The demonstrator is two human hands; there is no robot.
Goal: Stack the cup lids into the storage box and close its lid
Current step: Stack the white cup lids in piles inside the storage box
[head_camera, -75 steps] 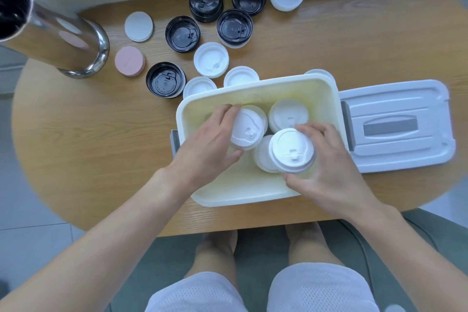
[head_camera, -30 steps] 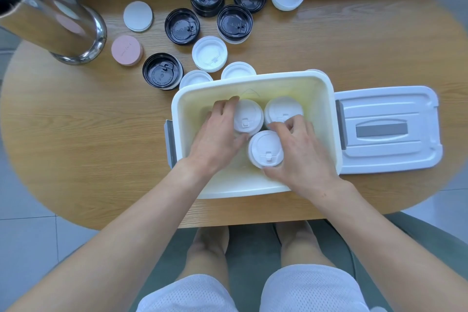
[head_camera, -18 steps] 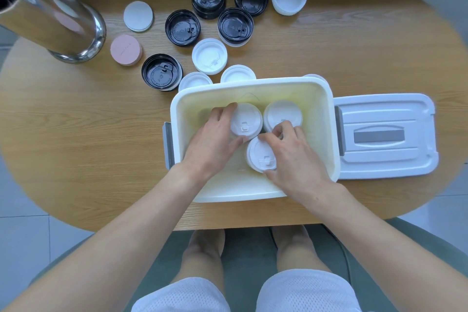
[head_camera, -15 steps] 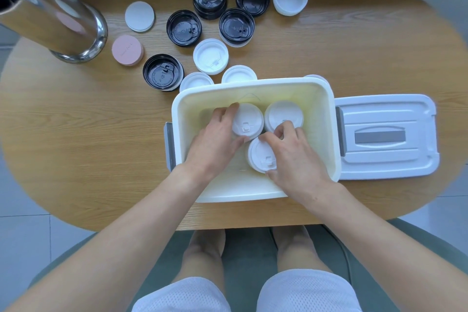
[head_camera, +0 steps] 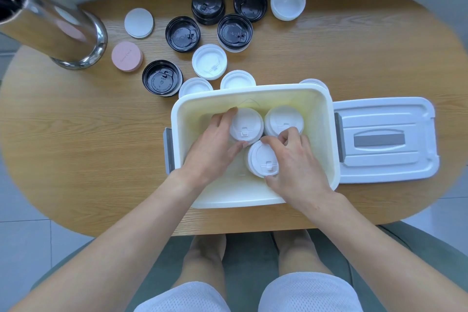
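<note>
- Our left hand (head_camera: 211,148) curls its fingers (head_camera: 225,115) round the white plastic sip lid at the back left (head_camera: 247,124), thumb at its near edge, gripping it.
- Our right hand (head_camera: 295,159) pinches the near white domed plastic lid (head_camera: 262,159), fingertips bent over its far rim and thumb under its near edge.
- A couple of seconds ago this right-hand lid was held up above the rim; now it sits low inside, touching the other two, so we judge it nearly placed.
- A third white lid (head_camera: 283,119) rests at the back right, partly under our right fingertips.
- All three lie inside the cream rectangular plastic storage box (head_camera: 253,95), which is open.
- Its white box cover with a grey handle (head_camera: 385,139) lies flat just right of the box on the oval wooden desk (head_camera: 76,147).
- Black lids (head_camera: 162,78) and more white lids (head_camera: 209,61) wait behind the box, so much stacking remains before closing.
</note>
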